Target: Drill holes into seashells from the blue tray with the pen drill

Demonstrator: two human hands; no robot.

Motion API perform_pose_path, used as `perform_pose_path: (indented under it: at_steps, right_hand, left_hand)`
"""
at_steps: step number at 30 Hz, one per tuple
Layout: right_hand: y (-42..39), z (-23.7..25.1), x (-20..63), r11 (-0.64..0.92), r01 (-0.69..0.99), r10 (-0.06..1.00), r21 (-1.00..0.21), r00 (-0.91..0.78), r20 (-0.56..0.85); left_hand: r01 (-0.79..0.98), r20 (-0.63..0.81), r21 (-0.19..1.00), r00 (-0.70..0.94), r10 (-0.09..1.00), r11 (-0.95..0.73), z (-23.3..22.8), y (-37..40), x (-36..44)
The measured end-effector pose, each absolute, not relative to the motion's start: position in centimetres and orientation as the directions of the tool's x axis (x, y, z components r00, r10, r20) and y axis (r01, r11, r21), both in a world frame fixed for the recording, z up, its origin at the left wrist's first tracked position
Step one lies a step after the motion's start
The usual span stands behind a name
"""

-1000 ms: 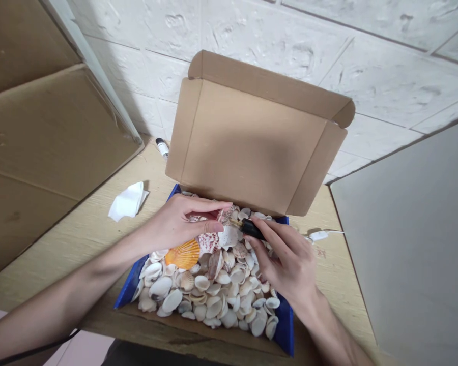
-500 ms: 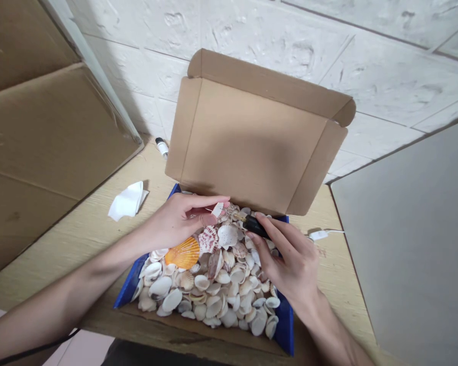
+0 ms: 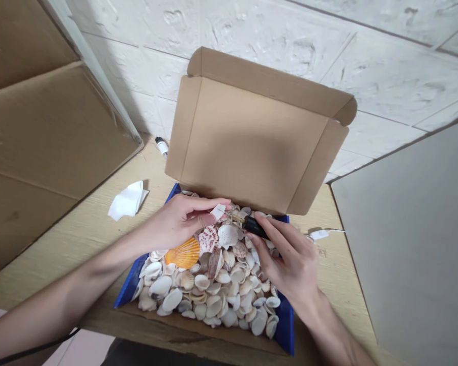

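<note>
My left hand [image 3: 181,216] pinches a small white shell piece [image 3: 218,211] between thumb and fingers, above the heap of seashells. In my right hand [image 3: 288,249] is a small black hand drill [image 3: 255,226] with a brass-coloured chuck. Its tip points left at the white piece; whether the two touch, I cannot tell. Beneath both hands, seashells [image 3: 213,305] fill a cardboard box with blue sides [image 3: 284,325]. An orange scallop shell [image 3: 183,253] lies under my left hand, beside a red-and-white speckled shell [image 3: 208,239].
The box's brown lid [image 3: 252,142] stands raised at the back, near a white brick-patterned wall [image 3: 270,35]. A crumpled white tissue [image 3: 126,201] and a small black-capped bottle [image 3: 162,146] rest on the table at left. A white cable connector [image 3: 319,234] lies at right. Large cardboard [image 3: 34,168] borders the left.
The white piece has turned slightly in my left fingers, showing more of its flat face. The drill tip points at it from about the same place. Little else differs.
</note>
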State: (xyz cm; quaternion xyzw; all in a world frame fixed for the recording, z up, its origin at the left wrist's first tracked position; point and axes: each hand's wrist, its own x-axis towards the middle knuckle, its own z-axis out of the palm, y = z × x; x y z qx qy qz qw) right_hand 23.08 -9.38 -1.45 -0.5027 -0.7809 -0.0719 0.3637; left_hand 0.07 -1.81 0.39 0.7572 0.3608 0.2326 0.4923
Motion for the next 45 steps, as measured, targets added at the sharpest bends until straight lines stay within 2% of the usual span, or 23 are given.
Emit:
perform_pose_path:
  at_steps: [9,27,33,41,45]
  right_hand:
    - [-9.38,-1.46,23.12,0.485,0.832,0.737,-0.268,-0.224,0.638]
    - [-9.35,-1.08,23.12,0.509,0.818,0.728,-0.266,-0.245,0.640]
    - [-9.52,-0.99,23.23,0.499,0.828,0.731,-0.255,-0.243,0.638]
    - [-9.59,-0.98,23.35,0.515,0.824,0.718,-0.234,-0.267,0.642]
    - [-9.53,-1.32,23.31,0.535,0.801,0.734,-0.268,-0.283,0.617]
  left_hand:
    - [0.272,0.079,0.901,0.662,0.745,-0.337,-0.12,-1.69,-0.22]
    - [0.278,0.030,0.900,0.729,0.683,-0.336,0.43,-1.82,-0.25]
    - [0.276,0.073,0.868,0.752,0.655,-0.414,0.52,-1.82,-0.30]
    - [0.248,0.080,0.880,0.764,0.641,-0.406,0.31,-1.67,-0.23]
    - [0.241,0.107,0.868,0.763,0.637,-0.434,0.17,-1.66,-0.23]
